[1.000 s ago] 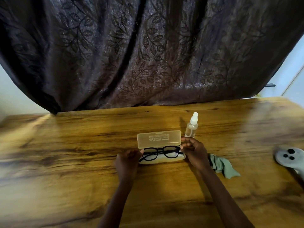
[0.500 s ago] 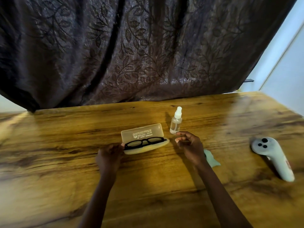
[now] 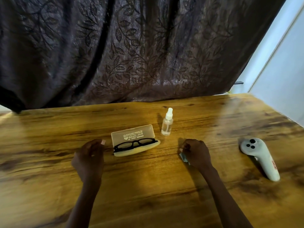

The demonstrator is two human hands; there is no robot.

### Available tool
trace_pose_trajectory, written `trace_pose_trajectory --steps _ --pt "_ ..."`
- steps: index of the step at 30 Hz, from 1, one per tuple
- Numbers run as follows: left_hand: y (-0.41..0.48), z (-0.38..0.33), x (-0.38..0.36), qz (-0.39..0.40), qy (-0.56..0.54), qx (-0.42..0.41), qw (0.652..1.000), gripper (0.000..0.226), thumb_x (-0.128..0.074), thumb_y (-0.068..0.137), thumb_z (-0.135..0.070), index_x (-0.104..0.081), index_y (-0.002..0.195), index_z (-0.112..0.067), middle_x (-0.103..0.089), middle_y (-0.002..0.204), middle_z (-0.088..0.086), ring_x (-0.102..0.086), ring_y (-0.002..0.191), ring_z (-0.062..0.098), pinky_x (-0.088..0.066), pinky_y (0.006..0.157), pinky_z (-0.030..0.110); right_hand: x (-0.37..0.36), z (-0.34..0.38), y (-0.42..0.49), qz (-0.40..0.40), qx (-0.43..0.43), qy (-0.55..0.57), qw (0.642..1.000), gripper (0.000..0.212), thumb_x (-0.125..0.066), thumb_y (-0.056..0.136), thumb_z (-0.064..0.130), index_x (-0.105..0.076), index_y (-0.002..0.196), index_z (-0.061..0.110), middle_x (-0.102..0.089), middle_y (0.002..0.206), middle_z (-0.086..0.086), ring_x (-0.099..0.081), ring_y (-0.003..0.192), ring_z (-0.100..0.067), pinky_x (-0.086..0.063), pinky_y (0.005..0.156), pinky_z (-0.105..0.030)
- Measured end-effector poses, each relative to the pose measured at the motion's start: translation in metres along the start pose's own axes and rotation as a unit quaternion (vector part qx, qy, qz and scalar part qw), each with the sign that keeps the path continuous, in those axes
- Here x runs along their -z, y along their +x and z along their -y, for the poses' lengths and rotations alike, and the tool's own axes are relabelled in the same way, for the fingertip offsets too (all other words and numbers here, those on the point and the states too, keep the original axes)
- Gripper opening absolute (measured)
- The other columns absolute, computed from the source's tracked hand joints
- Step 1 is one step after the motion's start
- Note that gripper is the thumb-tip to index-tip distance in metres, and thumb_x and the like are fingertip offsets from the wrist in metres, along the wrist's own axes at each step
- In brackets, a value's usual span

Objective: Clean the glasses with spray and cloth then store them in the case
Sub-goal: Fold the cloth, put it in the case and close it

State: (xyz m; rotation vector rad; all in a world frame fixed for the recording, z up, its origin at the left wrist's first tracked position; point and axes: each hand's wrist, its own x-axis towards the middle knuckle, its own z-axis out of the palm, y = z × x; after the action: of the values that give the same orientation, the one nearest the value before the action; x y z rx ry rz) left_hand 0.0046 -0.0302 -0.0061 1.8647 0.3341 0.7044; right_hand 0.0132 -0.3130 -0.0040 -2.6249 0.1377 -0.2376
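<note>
The fingers [image 3: 98, 144] of your left hand [image 3: 88, 158] hang loosely curled with nothing in them, one pale nail turned up, just at 9 o'clock of the case [image 3: 138, 151] and clear of it. The fingers [image 3: 187, 145] of your right hand [image 3: 197, 153] are curled down tight over the green cloth [image 3: 183, 157] and grip it against the bench [image 3: 148, 191]. Only a sliver of the cloth shows, under the hand's left edge. Both of your hands are knuckles-up, with the bare forearms running in from 6 o'clock and the case between them.

The black-framed glasses [image 3: 134, 144] lie in the open case with their lenses up. Their long axis runs from about 9 o'clock to 3 o'clock, the right end tipped a little away from you. The case lies along the same line, and its translucent lid [image 3: 133, 134] is folded back on the 12 o'clock side, the print on it reading upside down to you.

The clear spray bottle [image 3: 167, 125] stands upright with its white nozzle on top, near the case at 1 o'clock and not touching it. Well off at 3 o'clock of your right hand lies a white controller [image 3: 260, 159], its button end away from you and its handle pointing to 5 o'clock.

The bench is brown wood with a dark grain. Behind its far edge hangs a dark curtain [image 3: 131, 55] with a leaf pattern, and a pale wall [image 3: 289, 66] shows at 2 o'clock.
</note>
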Motion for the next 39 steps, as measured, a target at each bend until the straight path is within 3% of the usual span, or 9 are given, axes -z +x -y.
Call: trace_pose_trajectory --steps 3,5,8,14,23,29,33,36,39 --pt "-0.012 -0.019 0.007 0.020 0.003 -0.061 0.998 0.017 -0.068 0.077 -0.008 -0.068 0.094 -0.008 -0.069 0.088 0.006 -0.063 0.070 0.000 -0.046 0.064 0.011 0.016 0.009 -0.005 -0.041 -0.014 0.128 0.991 0.006 -0.064 0.082 0.004 -0.067 0.077 0.007 -0.068 0.078 -0.005 -0.058 0.068 -0.011 -0.038 0.056 -0.021" --pt "-0.019 -0.038 0.005 0.074 -0.034 -0.065 0.995 0.020 -0.067 0.076 -0.005 -0.067 0.095 -0.009 -0.070 0.090 0.006 -0.067 0.076 0.013 -0.050 0.067 0.017 0.032 0.020 -0.006 -0.025 -0.016 0.270 0.962 0.012 -0.061 0.083 -0.001 -0.065 0.077 0.008 -0.066 0.074 -0.002 -0.059 0.064 -0.006 -0.044 0.056 -0.017" --pt "-0.026 -0.071 -0.001 0.191 -0.095 -0.071 0.974 0.026 -0.068 0.071 -0.015 -0.064 0.097 -0.016 -0.070 0.092 0.005 -0.067 0.082 0.010 -0.055 0.071 0.026 0.054 0.043 -0.010 0.019 0.015 0.441 0.897 0.020 -0.055 0.084 -0.007 -0.062 0.079 0.011 -0.065 0.070 0.002 -0.060 0.059 0.003 -0.046 0.053 -0.010" --pt "-0.033 -0.108 -0.016 0.427 -0.142 -0.012 0.893 0.058 -0.066 0.061 -0.038 -0.056 0.116 -0.023 -0.068 0.108 -0.004 -0.062 0.098 0.002 -0.052 0.079 0.021 0.070 0.082 -0.015 0.103 0.057 0.556 0.823 0.015 -0.060 0.076 0.004 -0.063 0.087 0.015 -0.069 0.071 0.004 -0.062 0.069 -0.007 -0.049 0.061 -0.017" --pt "-0.029 -0.107 0.004 0.419 -0.163 -0.016 0.893 0.014 -0.065 0.070 -0.019 -0.068 0.080 -0.009 -0.071 0.079 -0.006 -0.066 0.080 0.007 -0.051 0.065 0.017 0.063 0.092 -0.026 0.189 0.037 0.665 0.722 0.021 -0.052 0.071 0.005 -0.066 0.079 0.020 -0.060 0.077 -0.001 -0.052 0.070 -0.012 -0.043 0.058 -0.020" --pt "-0.027 -0.112 0.012 0.347 -0.136 -0.070 0.925 0.007 -0.064 0.077 -0.007 -0.066 0.077 -0.014 -0.067 0.074 -0.005 -0.063 0.071 0.006 -0.048 0.059 0.016 0.055 0.090 -0.035 0.181 0.018 0.631 0.754 0.018 -0.052 0.076 0.022 -0.070 0.079 0.020 -0.065 0.070 0.004 -0.059 0.066 -0.008 -0.048 0.055 -0.017" --pt "-0.028 -0.124 0.013 0.327 -0.079 -0.151 0.929 0.013 -0.065 0.077 -0.004 -0.064 0.077 -0.017 -0.068 0.069 -0.004 -0.063 0.063 0.007 -0.051 0.054 0.023 0.052 0.102 -0.040 0.191 0.125 0.532 0.816 0.024 -0.067 0.076 0.032 -0.066 0.095 0.018 -0.067 0.084 0.002 -0.062 0.083 -0.010 -0.049 0.069 -0.016" --pt "-0.026 -0.131 0.016 0.310 -0.047 -0.203 0.928 0.017 -0.066 0.075 -0.001 -0.065 0.078 -0.017 -0.069 0.067 -0.001 -0.065 0.060 0.008 -0.052 0.052 0.025 0.050 0.111 -0.039 0.175 0.173 0.433 0.867 0.027 -0.074 0.075 0.013 -0.062 0.100 0.015 -0.069 0.095 -0.002 -0.064 0.091 -0.015 -0.049 0.075 -0.035" --pt "-0.021 -0.134 0.022 0.295 -0.023 -0.215 0.931 0.013 -0.070 0.073 -0.008 -0.065 0.079 -0.017 -0.069 0.066 -0.009 -0.065 0.059 0.004 -0.052 0.050 0.019 0.050 0.117 -0.036 0.161 0.192 0.418 0.873 0.026 -0.070 0.075 -0.002 -0.063 0.097 0.010 -0.068 0.094 -0.015 -0.065 0.087 -0.023 -0.051 0.074 -0.036"
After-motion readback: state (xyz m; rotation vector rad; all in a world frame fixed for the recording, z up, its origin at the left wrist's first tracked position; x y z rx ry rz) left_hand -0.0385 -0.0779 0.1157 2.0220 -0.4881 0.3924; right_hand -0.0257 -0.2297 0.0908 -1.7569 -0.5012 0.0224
